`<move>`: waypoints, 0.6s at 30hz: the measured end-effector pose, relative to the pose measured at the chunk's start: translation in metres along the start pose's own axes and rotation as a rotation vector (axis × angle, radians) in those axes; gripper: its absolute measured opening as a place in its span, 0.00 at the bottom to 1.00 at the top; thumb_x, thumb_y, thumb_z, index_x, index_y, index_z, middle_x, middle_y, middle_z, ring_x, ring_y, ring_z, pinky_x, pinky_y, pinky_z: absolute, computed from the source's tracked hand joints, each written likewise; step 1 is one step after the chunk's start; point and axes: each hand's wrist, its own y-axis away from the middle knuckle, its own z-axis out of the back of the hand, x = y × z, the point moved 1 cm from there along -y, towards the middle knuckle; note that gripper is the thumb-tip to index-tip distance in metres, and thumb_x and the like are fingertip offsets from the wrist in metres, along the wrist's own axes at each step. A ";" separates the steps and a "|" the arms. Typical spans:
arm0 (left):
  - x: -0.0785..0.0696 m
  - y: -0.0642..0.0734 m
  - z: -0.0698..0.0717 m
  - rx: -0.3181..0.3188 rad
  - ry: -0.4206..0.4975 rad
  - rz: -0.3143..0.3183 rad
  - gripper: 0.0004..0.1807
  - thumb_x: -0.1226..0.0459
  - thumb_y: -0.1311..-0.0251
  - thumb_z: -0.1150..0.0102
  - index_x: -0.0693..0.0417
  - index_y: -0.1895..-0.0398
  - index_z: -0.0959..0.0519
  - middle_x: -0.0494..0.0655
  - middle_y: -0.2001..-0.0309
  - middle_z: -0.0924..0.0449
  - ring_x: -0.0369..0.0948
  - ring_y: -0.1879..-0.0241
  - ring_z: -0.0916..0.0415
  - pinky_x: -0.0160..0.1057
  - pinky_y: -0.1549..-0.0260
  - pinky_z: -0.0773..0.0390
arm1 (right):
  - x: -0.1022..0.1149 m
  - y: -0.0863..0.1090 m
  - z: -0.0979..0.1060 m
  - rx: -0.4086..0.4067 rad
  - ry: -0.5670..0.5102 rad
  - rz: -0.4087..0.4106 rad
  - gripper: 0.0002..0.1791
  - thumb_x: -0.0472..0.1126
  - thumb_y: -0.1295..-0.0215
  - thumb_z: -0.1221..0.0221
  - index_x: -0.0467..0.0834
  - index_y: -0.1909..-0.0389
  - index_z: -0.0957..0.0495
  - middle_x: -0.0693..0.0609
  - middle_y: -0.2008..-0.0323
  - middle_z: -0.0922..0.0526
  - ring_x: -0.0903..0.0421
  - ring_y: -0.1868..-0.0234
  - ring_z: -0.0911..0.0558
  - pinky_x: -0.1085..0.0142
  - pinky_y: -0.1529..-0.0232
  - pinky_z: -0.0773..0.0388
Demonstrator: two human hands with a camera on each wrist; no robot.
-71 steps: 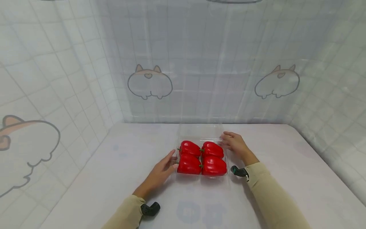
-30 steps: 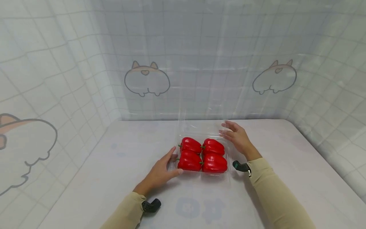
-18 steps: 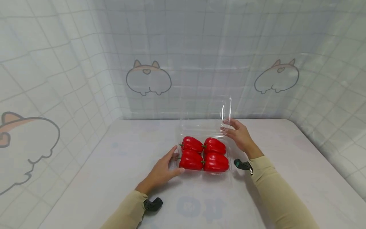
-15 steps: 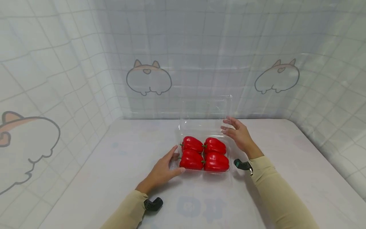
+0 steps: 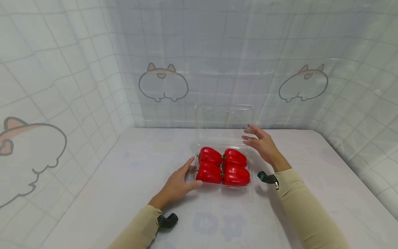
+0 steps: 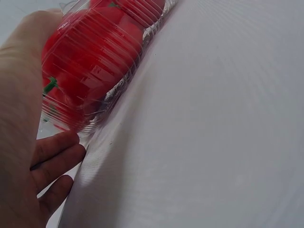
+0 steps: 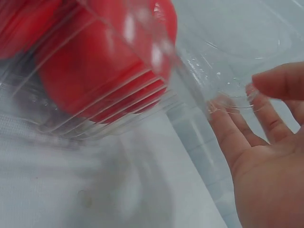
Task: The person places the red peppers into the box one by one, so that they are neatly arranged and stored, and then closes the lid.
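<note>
A clear plastic box (image 5: 236, 187) holds several red bell peppers (image 5: 209, 172), lying on their sides with green stems to the left. Its hinged clear lid (image 5: 225, 121) stands raised along the far side. My left hand (image 5: 175, 185) straddles the box's near left corner, straight thumb at the front wall and fingers along the left side. In the left wrist view the loosely bent fingertips (image 6: 71, 138) lie at the box's lower corner. My right hand (image 5: 262, 143) is spread at the lid's right edge. In the right wrist view some fingers (image 7: 228, 130) reach behind the lid, the thumb apart from them.
The box sits on a white table (image 5: 124, 180) with a pale printed pattern. A grid-patterned curtain (image 5: 230, 69) hangs close behind the raised lid and along both sides. Black wrist devices (image 5: 168, 220) stick out at both sleeves.
The lid has swung up from low behind the box to standing raised. My right hand has risen with it, fingers spreading. My left hand has stayed at the box's left side.
</note>
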 end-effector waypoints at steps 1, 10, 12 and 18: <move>0.000 0.000 0.000 0.001 0.001 -0.001 0.54 0.38 0.47 0.33 0.35 0.20 0.49 0.44 0.35 0.26 0.47 0.33 0.32 0.60 0.41 0.28 | 0.000 0.000 0.001 0.007 -0.019 0.000 0.35 0.34 0.26 0.45 0.48 0.22 0.45 0.38 0.32 0.32 0.40 0.33 0.27 0.61 0.42 0.24; 0.001 0.000 0.001 0.002 0.001 -0.010 0.53 0.38 0.46 0.33 0.34 0.20 0.49 0.44 0.35 0.26 0.46 0.34 0.31 0.59 0.40 0.28 | 0.005 0.005 0.002 0.077 -0.201 0.003 0.29 0.46 0.20 0.57 0.43 0.23 0.45 0.32 0.31 0.37 0.37 0.31 0.33 0.55 0.35 0.30; 0.001 0.000 0.001 0.004 0.000 -0.012 0.53 0.38 0.46 0.33 0.35 0.20 0.49 0.44 0.35 0.25 0.46 0.34 0.31 0.59 0.40 0.28 | 0.006 0.006 0.003 0.089 -0.222 0.008 0.28 0.49 0.19 0.60 0.42 0.24 0.44 0.33 0.30 0.37 0.36 0.30 0.34 0.55 0.34 0.31; 0.001 -0.001 0.001 0.004 -0.007 -0.023 0.53 0.38 0.45 0.34 0.37 0.20 0.49 0.44 0.36 0.25 0.46 0.34 0.31 0.58 0.39 0.28 | 0.010 0.010 0.005 0.120 -0.215 0.060 0.27 0.55 0.19 0.66 0.46 0.32 0.34 0.43 0.36 0.25 0.35 0.32 0.33 0.52 0.33 0.32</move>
